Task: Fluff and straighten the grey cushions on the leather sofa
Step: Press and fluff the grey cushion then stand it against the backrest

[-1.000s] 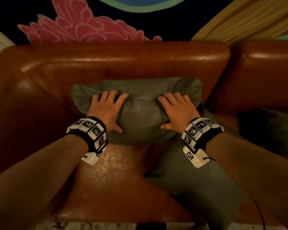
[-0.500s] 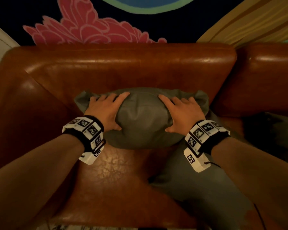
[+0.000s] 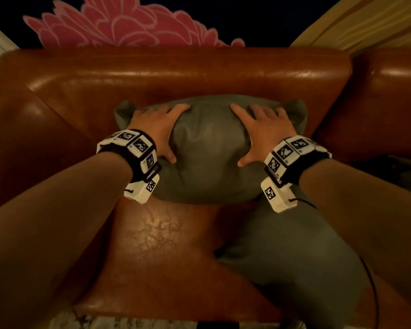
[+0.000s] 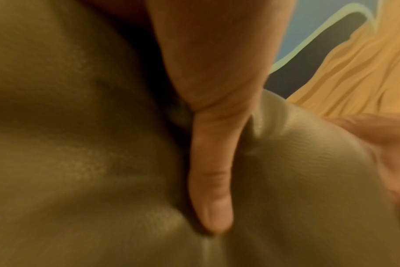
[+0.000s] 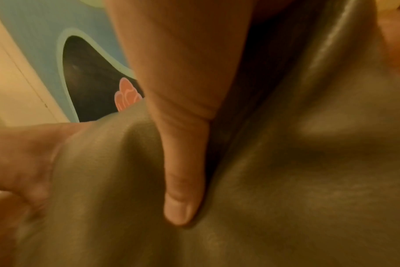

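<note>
A grey cushion (image 3: 209,150) leans against the backrest of the brown leather sofa (image 3: 176,74), bulging in its middle. My left hand (image 3: 157,124) lies flat on its left side and my right hand (image 3: 263,131) on its right side. Both press inward with fingers spread and fairly straight. In the left wrist view my thumb (image 4: 212,180) sinks into the grey cushion (image 4: 80,144). The right wrist view shows that thumb (image 5: 183,180) dug into the cushion (image 5: 286,180) the same way. A second grey cushion (image 3: 290,257) lies flat on the seat under my right forearm.
A darker cushion (image 3: 389,167) sits on the neighbouring seat at the right. Bare leather seat (image 3: 152,245) shows below the held cushion. The sofa's left arm (image 3: 22,138) rises beside my left forearm. A painted wall with a pink flower (image 3: 119,22) is behind.
Both hands have slid up toward the cushion's top and pushed inward. The cushion has gone from wide and flat to narrower and puffed up in the middle.
</note>
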